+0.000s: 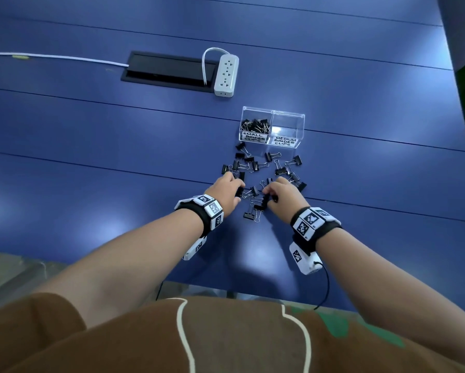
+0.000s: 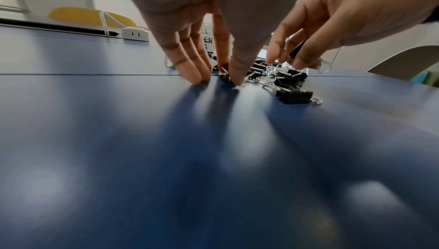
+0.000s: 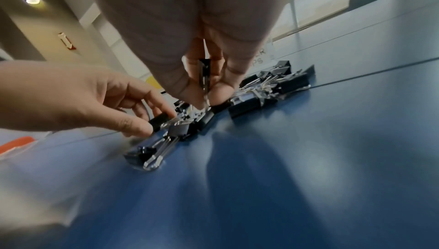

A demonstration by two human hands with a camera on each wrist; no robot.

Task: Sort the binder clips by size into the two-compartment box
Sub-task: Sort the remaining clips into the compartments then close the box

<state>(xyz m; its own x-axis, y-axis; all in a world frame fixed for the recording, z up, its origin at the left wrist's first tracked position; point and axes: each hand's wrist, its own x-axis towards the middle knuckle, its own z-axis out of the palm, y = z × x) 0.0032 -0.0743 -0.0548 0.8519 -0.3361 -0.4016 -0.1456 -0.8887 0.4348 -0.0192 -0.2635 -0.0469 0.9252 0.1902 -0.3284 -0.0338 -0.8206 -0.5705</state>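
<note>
A clear two-compartment box [image 1: 273, 113] stands on the blue table [image 1: 91, 135]. Its left cell, labelled small, holds several small black binder clips [image 1: 255, 126]. The right cell [image 1: 287, 125], labelled medium, is empty. Several larger black clips [image 1: 255, 165] lie scattered in front of the box. My left hand [image 1: 235, 191] is at the pile's left edge, fingertips on the table, pinching a black clip [image 2: 224, 79]. My right hand [image 1: 270, 197] is beside it on the right and pinches another clip [image 3: 204, 72] between thumb and fingers, just above the pile.
A white power strip [image 1: 226, 75] lies beyond the box beside a black cable hatch [image 1: 169, 70]. A white cable [image 1: 51, 57] runs off to the left. The table's near edge [image 1: 226, 289] is just in front of my body.
</note>
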